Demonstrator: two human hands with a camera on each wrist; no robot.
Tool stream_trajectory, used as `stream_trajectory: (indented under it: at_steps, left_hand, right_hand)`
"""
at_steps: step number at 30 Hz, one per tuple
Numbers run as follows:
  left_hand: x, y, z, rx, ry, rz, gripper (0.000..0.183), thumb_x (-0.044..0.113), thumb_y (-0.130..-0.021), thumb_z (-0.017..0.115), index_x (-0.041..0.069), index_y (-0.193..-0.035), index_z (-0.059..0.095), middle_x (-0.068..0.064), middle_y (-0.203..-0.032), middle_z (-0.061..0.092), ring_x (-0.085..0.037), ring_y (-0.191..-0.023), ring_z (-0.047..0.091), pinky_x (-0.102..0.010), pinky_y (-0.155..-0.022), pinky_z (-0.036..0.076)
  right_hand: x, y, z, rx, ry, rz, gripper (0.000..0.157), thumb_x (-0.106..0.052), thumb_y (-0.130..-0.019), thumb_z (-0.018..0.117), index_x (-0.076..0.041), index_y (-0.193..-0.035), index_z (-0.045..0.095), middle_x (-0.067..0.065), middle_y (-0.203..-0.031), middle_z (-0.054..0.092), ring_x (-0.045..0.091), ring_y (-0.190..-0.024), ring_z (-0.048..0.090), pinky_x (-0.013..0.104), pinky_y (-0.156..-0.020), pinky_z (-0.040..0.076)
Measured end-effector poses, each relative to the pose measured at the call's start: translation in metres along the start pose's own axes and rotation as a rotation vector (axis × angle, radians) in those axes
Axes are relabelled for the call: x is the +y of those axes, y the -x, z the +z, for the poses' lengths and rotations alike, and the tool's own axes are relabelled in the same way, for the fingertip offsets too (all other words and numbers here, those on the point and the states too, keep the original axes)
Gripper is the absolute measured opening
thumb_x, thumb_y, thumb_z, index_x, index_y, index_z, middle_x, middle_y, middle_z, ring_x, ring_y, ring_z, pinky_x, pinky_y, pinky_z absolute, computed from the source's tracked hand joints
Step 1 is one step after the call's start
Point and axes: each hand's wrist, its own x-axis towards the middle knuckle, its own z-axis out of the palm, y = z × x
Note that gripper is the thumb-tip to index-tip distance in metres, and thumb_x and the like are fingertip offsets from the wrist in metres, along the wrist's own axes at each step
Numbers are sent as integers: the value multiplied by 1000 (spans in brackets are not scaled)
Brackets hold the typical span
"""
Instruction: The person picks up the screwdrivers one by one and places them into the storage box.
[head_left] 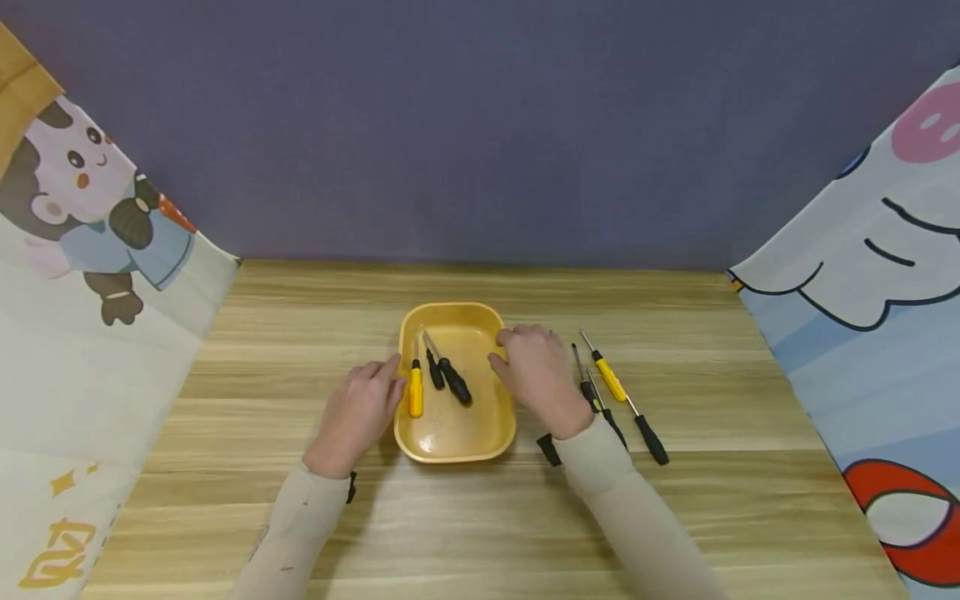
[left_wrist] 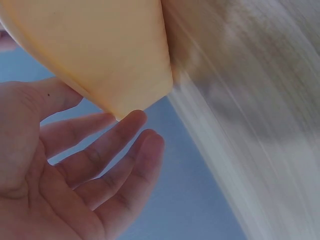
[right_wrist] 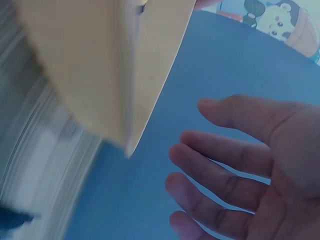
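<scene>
A yellow plastic tray point(head_left: 455, 446) sits on the wooden table, holding a yellow-handled screwdriver point(head_left: 416, 393), a small black-handled screwdriver point(head_left: 435, 372) and a larger black-handled one point(head_left: 456, 383). My left hand point(head_left: 362, 410) holds the tray's left rim, its thumb reaching behind the rim and the other fingers outside in the left wrist view. At the tray's right rim is my right hand point(head_left: 542, 372). In the right wrist view its fingers are loosely extended, apart from the tray wall point(right_wrist: 85, 70).
Right of the tray lie a yellow-handled screwdriver point(head_left: 611, 379), a black-handled screwdriver point(head_left: 651, 440) and further screwdrivers partly hidden by my right arm. A dark grey panel point(head_left: 480, 133) stands behind the table point(head_left: 315, 300). Printed cartoon panels flank both sides.
</scene>
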Motion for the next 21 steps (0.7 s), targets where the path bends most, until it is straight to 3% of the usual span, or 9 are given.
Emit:
stream_trajectory:
  at_steps: [8,12,17,21]
  left_hand:
    - [5,-8,3,4,-7,-32,44,22,-100,63,-3,-136,58,-26,-118,65,-41,-102,64,-54,-81,59]
    - [8,-12,5,9,-13,-43,45,22,-100,63,-3,-137,57,-26,-118,65,-41,-102,64,-53,-81,59]
    - [10,-15,8,30,-9,-38,44,22,-100,64,-3,-136,58,-26,-117,66,-40,-100,65,-52,-79,60]
    - [9,-15,8,36,-2,-38,44,22,-100,64,-2,-136,58,-25,-117,66,-39,-100,65,-52,-78,60]
  right_hand:
    - [52,13,-1,59,-20,41,25,-26,-90,75,-5,-103,75,11,-93,70,32,-84,65,49,-70,57]
    - [86,18,2,75,-20,57,22,-22,-89,77,-4,-102,75,13,-92,70,35,-81,64,51,-64,56]
    - [128,25,13,70,-25,98,21,-18,-89,77,-1,-101,74,18,-91,69,38,-76,63,52,-58,55]
    - [151,32,18,36,-39,159,24,-17,-90,75,2,-103,72,22,-94,68,42,-79,62,57,-61,55]
